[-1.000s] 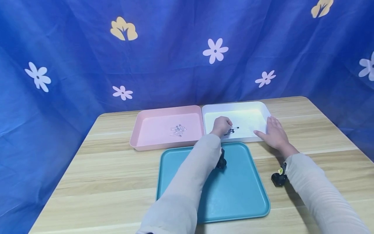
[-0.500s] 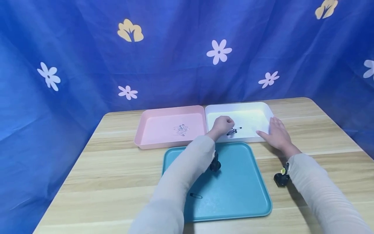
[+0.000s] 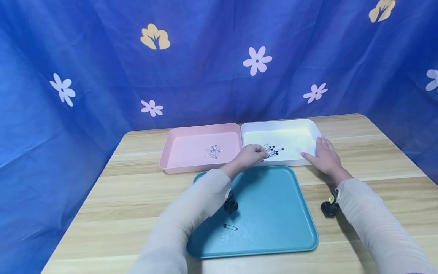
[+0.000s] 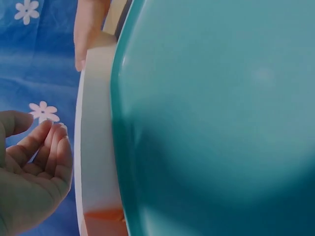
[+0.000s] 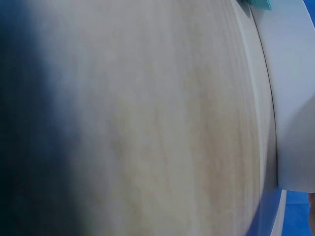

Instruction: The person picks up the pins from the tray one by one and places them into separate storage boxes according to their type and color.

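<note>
My left hand point(image 3: 252, 153) is above the front left part of the white tray point(image 3: 297, 139), beside a small pile of dark-headed safety pins point(image 3: 273, 152). In the left wrist view the left hand point(image 4: 37, 172) has loosely bent fingers, its thumb apart from them, and nothing visible between. At the white tray's right front corner my right hand point(image 3: 325, 158) rests against the wall with fingers extended. One dark safety pin point(image 3: 230, 227) lies on the teal tray point(image 3: 273, 213). Silver safety pins point(image 3: 213, 151) are piled in the pink tray point(image 3: 181, 152). The right wrist view barely catches its hand.
The pink and white trays stand side by side along the back of the wooden table point(image 3: 113, 205), with the teal tray in front. Behind the table hangs a blue flowered curtain point(image 3: 205, 76). Wrist cameras point(image 3: 330, 209) hang under both forearms.
My left hand has drawn back toward the front left of the white tray, uncovering more of the pins there. The pin on the teal tray has come into sight. My right hand stays put.
</note>
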Motion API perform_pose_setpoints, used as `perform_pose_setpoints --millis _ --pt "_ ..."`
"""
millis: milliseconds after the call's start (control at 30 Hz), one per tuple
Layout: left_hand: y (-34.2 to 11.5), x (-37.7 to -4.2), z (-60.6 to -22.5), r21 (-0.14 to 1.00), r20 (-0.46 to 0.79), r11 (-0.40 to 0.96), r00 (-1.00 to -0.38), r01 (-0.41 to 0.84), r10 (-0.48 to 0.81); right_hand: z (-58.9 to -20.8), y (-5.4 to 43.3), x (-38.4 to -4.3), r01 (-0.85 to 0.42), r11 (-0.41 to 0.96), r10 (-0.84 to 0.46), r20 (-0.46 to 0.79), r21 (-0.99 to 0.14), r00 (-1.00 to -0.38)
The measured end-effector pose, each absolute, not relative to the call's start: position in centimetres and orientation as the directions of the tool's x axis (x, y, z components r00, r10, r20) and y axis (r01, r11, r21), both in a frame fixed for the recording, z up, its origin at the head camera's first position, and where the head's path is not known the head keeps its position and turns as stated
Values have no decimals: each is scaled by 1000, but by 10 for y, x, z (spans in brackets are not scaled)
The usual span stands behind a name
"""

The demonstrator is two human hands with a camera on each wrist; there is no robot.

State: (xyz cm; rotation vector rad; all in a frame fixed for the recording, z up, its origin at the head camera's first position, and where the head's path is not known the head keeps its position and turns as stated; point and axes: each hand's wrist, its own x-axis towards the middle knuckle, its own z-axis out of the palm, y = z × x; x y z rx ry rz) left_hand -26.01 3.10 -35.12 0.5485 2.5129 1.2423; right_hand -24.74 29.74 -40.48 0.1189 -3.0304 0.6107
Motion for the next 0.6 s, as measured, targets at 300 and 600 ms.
perform_pose_setpoints --millis 300,600 --pt "-5 -234 -345 845 -150 503 -823 180 547 -404 296 -247 -84 918 -64 64 -387 -996" --pt "-43 -212 -347 832 -193 508 -740 225 644 -406 296 -246 -81 910 -56 74 -406 -996"
